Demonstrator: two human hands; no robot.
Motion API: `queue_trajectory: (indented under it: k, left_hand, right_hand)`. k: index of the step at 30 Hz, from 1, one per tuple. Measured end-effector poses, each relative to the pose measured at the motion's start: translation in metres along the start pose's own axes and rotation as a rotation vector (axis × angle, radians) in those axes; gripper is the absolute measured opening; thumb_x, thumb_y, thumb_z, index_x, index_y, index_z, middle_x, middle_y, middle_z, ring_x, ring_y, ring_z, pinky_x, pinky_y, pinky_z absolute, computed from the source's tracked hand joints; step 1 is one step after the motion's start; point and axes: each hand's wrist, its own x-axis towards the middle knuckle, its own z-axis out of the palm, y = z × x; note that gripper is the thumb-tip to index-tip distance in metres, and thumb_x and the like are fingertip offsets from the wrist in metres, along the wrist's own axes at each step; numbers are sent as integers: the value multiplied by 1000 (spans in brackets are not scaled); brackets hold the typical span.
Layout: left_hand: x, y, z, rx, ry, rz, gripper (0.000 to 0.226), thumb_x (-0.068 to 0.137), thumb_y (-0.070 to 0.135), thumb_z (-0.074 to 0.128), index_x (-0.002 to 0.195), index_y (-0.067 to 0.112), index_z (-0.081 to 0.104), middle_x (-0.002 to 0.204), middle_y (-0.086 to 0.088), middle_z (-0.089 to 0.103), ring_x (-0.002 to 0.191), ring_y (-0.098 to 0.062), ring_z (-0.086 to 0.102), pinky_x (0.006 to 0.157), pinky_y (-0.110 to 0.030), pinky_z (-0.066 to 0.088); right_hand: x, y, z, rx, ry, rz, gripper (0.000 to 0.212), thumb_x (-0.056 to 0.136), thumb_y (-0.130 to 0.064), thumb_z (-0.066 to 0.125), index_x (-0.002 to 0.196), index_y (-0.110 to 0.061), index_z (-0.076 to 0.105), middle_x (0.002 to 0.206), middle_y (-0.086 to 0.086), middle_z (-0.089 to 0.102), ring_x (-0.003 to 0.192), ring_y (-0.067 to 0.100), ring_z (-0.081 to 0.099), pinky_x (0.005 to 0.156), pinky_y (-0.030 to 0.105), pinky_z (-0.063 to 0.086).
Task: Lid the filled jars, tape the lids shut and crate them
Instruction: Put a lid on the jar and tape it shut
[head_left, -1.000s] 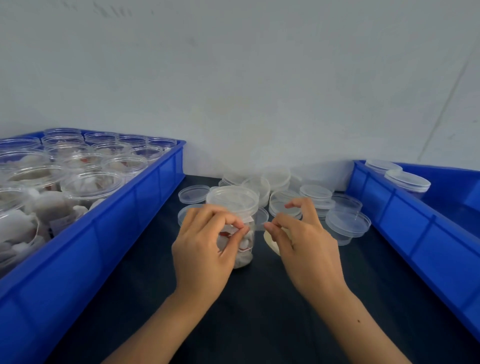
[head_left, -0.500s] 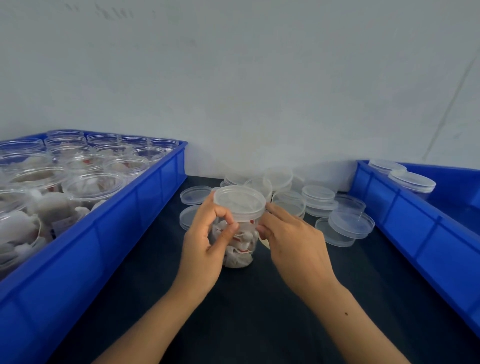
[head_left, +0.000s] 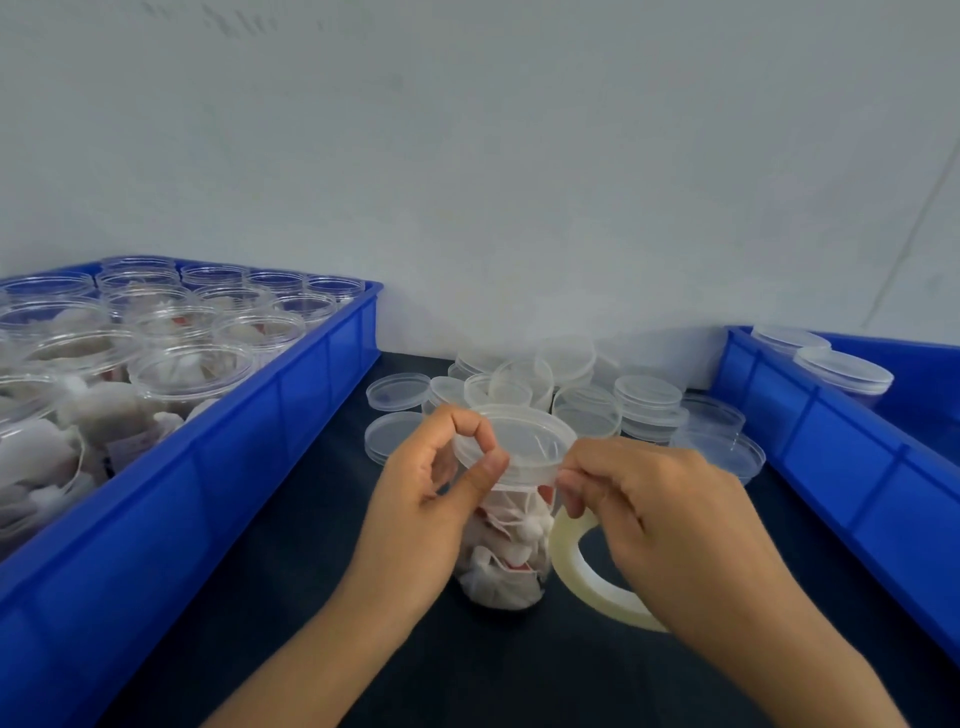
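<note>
loose lids (head_left: 597, 400) behind jar (head_left: 506, 551) — crates (head_left: 291, 415) flanking

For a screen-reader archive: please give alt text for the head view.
Left hand pinches the lid of a filled jar; right hand holds a tape roll beside it, between blue crates.

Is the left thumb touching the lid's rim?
Touching. The head view shows the left hand with its thumb pressed against the rim of the lid on the jar.
</note>
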Motion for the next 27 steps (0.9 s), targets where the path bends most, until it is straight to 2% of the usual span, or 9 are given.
queue_trajectory:
  k: [2,4,7,9,11,15,20,23,27]
  left_hand:
    - [-1,5,-2,-37,-64,-58,16,79,39,62,77,23,59,76,-16,54,75,-28,53,70,-22,48]
    - [-4,8,-3,-73,-120,-100,21,72,44,61,78,23,61,87,-24,54,86,-32,55,83,-31,50]
    - [-7,4,-3,-52,-152,-65,15,77,31,66,78,17,61,85,-14,60,86,-28,58,82,-37,49]
    - [-7,-3,0,-30,-137,-30,9,83,19,66,80,12,61,85,5,67,88,-9,64,80,-23,51]
    - [-8,-11,3,-29,-123,-7,8,87,9,64,80,10,59,98,16,69,105,-1,63,89,-17,49]
    - [-9,-24,8,-47,-42,-6,8,84,18,65,80,13,60,126,4,65,122,-2,56,99,-26,48]
    - [-10,-28,9,-32,-8,-33,16,77,45,59,80,29,60,123,-4,67,126,-14,55,103,-41,47]
    - [-11,-30,9,1,-25,-27,17,77,49,57,81,33,59,124,-2,66,126,-12,54,103,-37,48]
    - [-10,-29,10,93,11,14,25,78,51,53,82,27,57,103,10,71,103,-11,66,87,-36,56]
  right_hand:
    - [-1,2,-1,53,-35,23,32,85,-47,28,73,-28,51,74,-15,56,69,0,48,57,20,34]
    - [0,7,0,95,-79,51,33,84,-48,29,72,-27,52,79,-13,56,72,2,49,63,22,39]
    - [1,12,2,63,-111,35,32,84,-48,27,68,-30,48,87,-12,54,79,6,52,73,30,46]
    - [1,14,3,-11,-116,15,33,85,-48,23,72,-31,48,94,-12,53,83,8,53,75,32,48]
    - [2,15,5,-53,-105,9,33,89,-47,23,78,-31,50,98,-12,52,84,9,54,74,32,49]
    - [1,16,8,-132,-75,-18,28,91,-48,20,80,-34,41,102,-14,52,84,9,55,71,29,49]
    - [1,19,11,-187,-67,-38,37,88,-50,9,82,-34,42,98,-12,52,81,10,55,70,28,49]
    - [1,20,13,-213,-52,-46,39,89,-49,7,82,-34,43,94,-10,54,76,12,55,67,32,50]
    - [-1,19,14,-225,-45,-42,43,90,-49,7,82,-31,45,91,-9,54,70,14,54,63,34,50]
